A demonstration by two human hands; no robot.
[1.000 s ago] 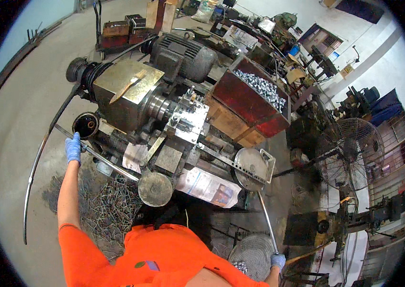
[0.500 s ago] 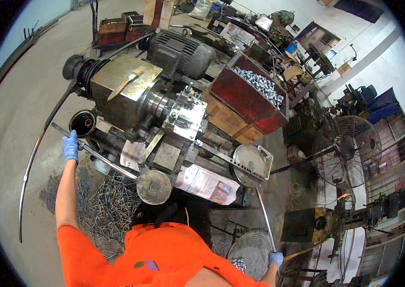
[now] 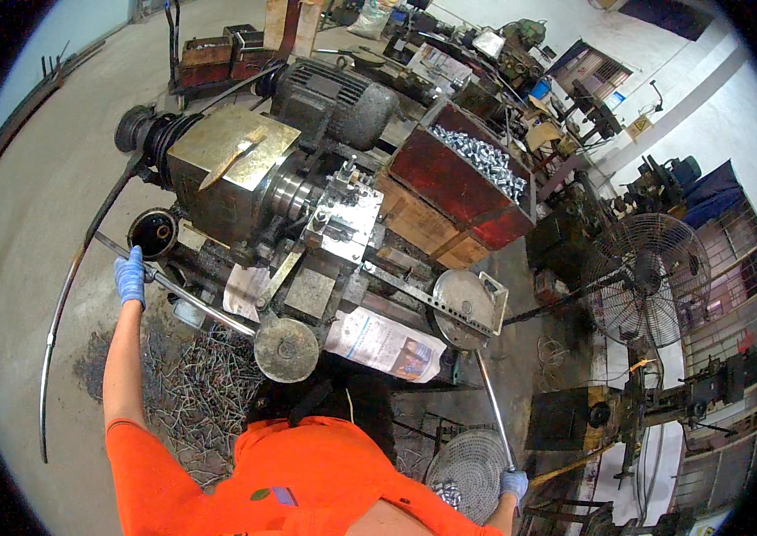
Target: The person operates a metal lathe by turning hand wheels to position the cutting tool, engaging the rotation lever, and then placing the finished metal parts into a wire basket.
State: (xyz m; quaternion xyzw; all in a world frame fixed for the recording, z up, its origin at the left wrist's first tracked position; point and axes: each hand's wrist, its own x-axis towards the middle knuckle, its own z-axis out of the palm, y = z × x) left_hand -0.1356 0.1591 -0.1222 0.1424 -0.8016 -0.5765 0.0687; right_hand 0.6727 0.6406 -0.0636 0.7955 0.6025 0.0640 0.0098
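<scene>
Bar (image 3: 204, 306), straight and shiny, slants down under the blue-gloved left hand (image 3: 131, 279), whose grip I cannot tell, toward a dull disc (image 3: 286, 350) on the grimy machine (image 3: 209, 204). Rightward, a silvery rod (image 3: 496, 411) tilts down from near a round plate (image 3: 463, 288), its lower end clamped in the right hand (image 3: 513, 485).

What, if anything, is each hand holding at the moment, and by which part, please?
The left hand holds a metal bar toward its outer end, just short of the tip; the right hand holds a shiny rod by its lower end.
</scene>
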